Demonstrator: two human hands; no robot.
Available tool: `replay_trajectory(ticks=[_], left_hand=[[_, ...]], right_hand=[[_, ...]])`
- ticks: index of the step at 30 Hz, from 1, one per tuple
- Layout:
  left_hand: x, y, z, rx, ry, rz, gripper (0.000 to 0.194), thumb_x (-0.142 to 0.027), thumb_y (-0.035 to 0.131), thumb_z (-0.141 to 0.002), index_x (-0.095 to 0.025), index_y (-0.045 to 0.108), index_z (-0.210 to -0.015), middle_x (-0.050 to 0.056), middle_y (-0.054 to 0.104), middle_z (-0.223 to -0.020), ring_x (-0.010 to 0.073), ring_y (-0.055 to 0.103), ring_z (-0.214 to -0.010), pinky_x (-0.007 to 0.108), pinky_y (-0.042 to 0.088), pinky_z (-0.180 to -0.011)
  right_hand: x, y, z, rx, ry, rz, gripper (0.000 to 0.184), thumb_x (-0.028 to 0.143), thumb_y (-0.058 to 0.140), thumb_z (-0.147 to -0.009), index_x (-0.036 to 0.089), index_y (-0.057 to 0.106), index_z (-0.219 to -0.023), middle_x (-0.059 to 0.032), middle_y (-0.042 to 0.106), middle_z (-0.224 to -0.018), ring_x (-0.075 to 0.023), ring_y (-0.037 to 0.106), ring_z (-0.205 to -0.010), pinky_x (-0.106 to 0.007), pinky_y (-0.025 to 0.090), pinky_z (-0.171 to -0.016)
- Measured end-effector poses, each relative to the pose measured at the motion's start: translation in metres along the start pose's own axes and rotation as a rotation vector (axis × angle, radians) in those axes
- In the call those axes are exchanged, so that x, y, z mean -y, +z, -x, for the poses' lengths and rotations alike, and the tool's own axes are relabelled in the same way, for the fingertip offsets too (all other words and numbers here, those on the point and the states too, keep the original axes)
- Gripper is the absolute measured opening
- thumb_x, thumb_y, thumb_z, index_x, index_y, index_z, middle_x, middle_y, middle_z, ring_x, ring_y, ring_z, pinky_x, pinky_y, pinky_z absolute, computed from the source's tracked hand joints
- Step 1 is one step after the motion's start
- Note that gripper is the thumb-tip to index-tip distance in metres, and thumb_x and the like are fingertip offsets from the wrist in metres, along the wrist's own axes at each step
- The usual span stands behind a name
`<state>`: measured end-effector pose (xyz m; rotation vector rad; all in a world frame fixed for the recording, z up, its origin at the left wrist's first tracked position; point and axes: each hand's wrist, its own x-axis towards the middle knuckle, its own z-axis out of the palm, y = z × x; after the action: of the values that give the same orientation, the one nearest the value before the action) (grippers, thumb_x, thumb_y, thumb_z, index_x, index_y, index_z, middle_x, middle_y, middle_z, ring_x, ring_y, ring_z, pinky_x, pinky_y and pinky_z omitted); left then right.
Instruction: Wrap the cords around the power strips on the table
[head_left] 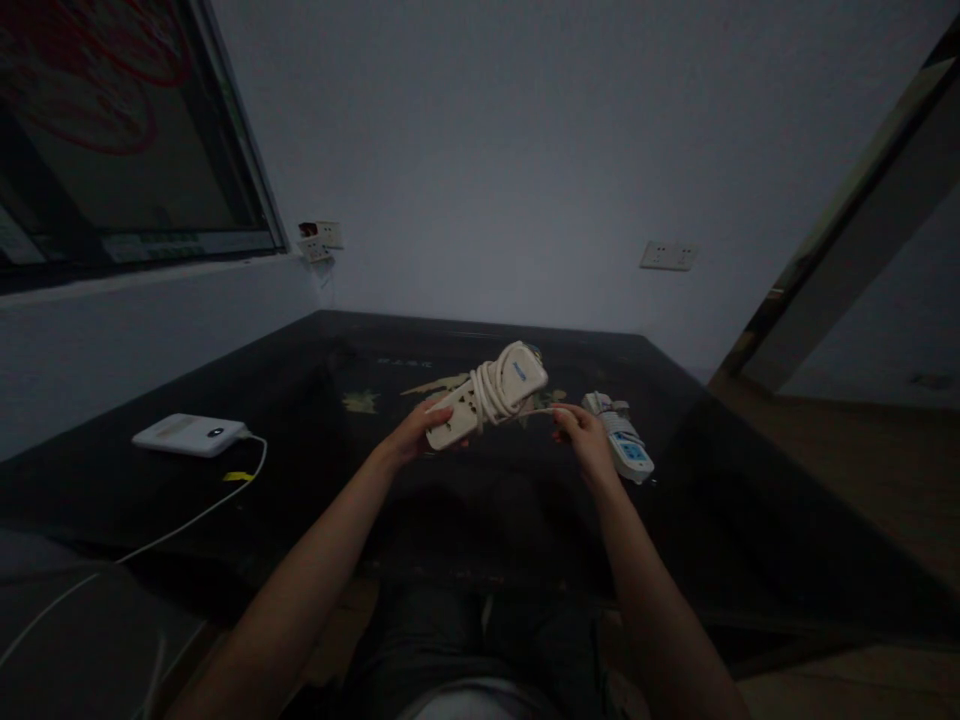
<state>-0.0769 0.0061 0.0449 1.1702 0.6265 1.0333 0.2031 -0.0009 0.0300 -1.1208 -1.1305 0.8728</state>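
A white power strip [527, 372] is held tilted above the dark table, its far end raised to the right. Several turns of its white cord [491, 392] wrap around its middle. My left hand [420, 428] grips the near end, thumb on top by the sockets. A stretch of cord runs from the coil to my right hand [581, 432], whose fingers pinch it. Just beyond my right hand lies a second power strip [632, 455], white with blue sockets and a cord wound around it.
On the left of the black table [510, 520] lies a white power bank [187, 434] with a white cable [202, 515] trailing off the front edge. A yellow scrap [238, 477] sits nearby. Wall sockets [669, 256] are behind, with a window [135, 130] at left.
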Motion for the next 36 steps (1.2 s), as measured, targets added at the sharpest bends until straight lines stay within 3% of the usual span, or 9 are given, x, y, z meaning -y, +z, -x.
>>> replay_trajectory(ticks=[5,8,11,15,20,23,26,30,36], left_hand=[[0.005,-0.003,-0.012,-0.133,0.092,0.034,0.049,-0.041,0.076,-0.065,-0.012,0.064,-0.102,0.009,0.070,-0.076,0.0187,0.064,-0.055,0.026,0.050,-0.048],[0.013,-0.005,-0.018,-0.197,0.061,0.012,0.048,-0.038,0.078,-0.062,-0.011,0.066,-0.099,0.006,0.070,-0.077,0.0148,0.062,-0.056,0.024,0.049,-0.051],[0.021,-0.006,-0.021,-0.210,0.036,-0.033,0.052,-0.036,0.080,-0.060,-0.011,0.067,-0.103,0.008,0.072,-0.086,0.0153,0.064,-0.063,0.023,0.049,-0.056],[0.024,-0.005,-0.021,-0.208,0.030,-0.104,0.058,-0.041,0.079,-0.060,-0.012,0.066,-0.108,0.009,0.072,-0.091,0.0183,0.066,-0.069,0.026,0.049,-0.060],[0.025,-0.009,-0.024,-0.302,0.075,-0.244,0.057,-0.049,0.072,-0.064,-0.012,0.066,-0.107,0.008,0.072,-0.088,0.0171,0.063,-0.066,0.026,0.046,-0.059],[0.026,-0.014,-0.027,-0.321,0.073,-0.314,0.051,-0.047,0.072,-0.065,-0.013,0.068,-0.103,0.007,0.072,-0.087,0.0174,0.063,-0.068,0.025,0.044,-0.059],[0.027,-0.017,-0.029,-0.308,0.045,-0.419,0.040,-0.044,0.074,-0.062,-0.014,0.071,-0.089,0.004,0.069,-0.073,0.0166,0.059,-0.062,0.024,0.039,-0.054],[0.023,-0.016,-0.024,-0.225,0.001,-0.536,0.028,-0.039,0.076,-0.061,-0.015,0.069,-0.072,0.002,0.063,-0.061,0.0140,0.053,-0.055,0.023,0.034,-0.050],[0.012,-0.013,-0.010,0.143,-0.094,-0.738,0.028,-0.043,0.071,-0.068,-0.015,0.066,-0.073,0.002,0.062,-0.065,0.0130,0.052,-0.056,0.023,0.034,-0.050]], right_hand=[[-0.001,0.016,0.012,0.391,0.076,0.020,0.035,0.042,0.069,-0.067,0.015,0.069,-0.090,-0.0008,0.063,-0.070,-0.0118,0.057,-0.054,-0.025,0.046,-0.052],[-0.006,0.024,0.016,0.514,0.061,0.018,0.033,0.041,0.069,-0.070,0.015,0.067,-0.090,-0.0006,0.062,-0.072,-0.0115,0.058,-0.058,-0.025,0.046,-0.055],[-0.013,0.031,0.018,0.507,0.068,-0.049,0.037,0.038,0.072,-0.067,0.019,0.059,-0.096,0.0020,0.059,-0.073,-0.0114,0.057,-0.058,-0.024,0.046,-0.053],[-0.015,0.035,0.020,0.447,0.093,-0.129,0.056,0.030,0.077,-0.060,0.027,0.048,-0.108,0.0060,0.056,-0.075,-0.0109,0.055,-0.058,-0.026,0.050,-0.055],[-0.011,0.034,0.021,0.544,0.018,-0.031,0.030,0.038,0.071,-0.070,0.020,0.061,-0.091,0.0024,0.059,-0.074,-0.0111,0.055,-0.056,-0.025,0.048,-0.054],[-0.004,0.032,0.021,0.565,-0.034,-0.032,0.027,0.042,0.067,-0.075,0.018,0.064,-0.086,0.0009,0.060,-0.074,-0.0121,0.057,-0.057,-0.026,0.047,-0.055],[0.005,0.026,0.020,0.489,-0.104,-0.046,0.025,0.041,0.066,-0.076,0.019,0.066,-0.086,0.0011,0.061,-0.071,-0.0123,0.056,-0.056,-0.026,0.045,-0.055],[0.013,0.014,0.015,0.253,-0.186,-0.091,0.022,0.039,0.066,-0.076,0.019,0.065,-0.084,0.0007,0.063,-0.072,-0.0101,0.052,-0.052,-0.024,0.042,-0.052],[0.014,0.001,0.005,-0.027,-0.175,-0.207,0.021,0.039,0.069,-0.072,0.020,0.062,-0.079,0.0037,0.057,-0.065,-0.0069,0.044,-0.047,-0.020,0.031,-0.042]])
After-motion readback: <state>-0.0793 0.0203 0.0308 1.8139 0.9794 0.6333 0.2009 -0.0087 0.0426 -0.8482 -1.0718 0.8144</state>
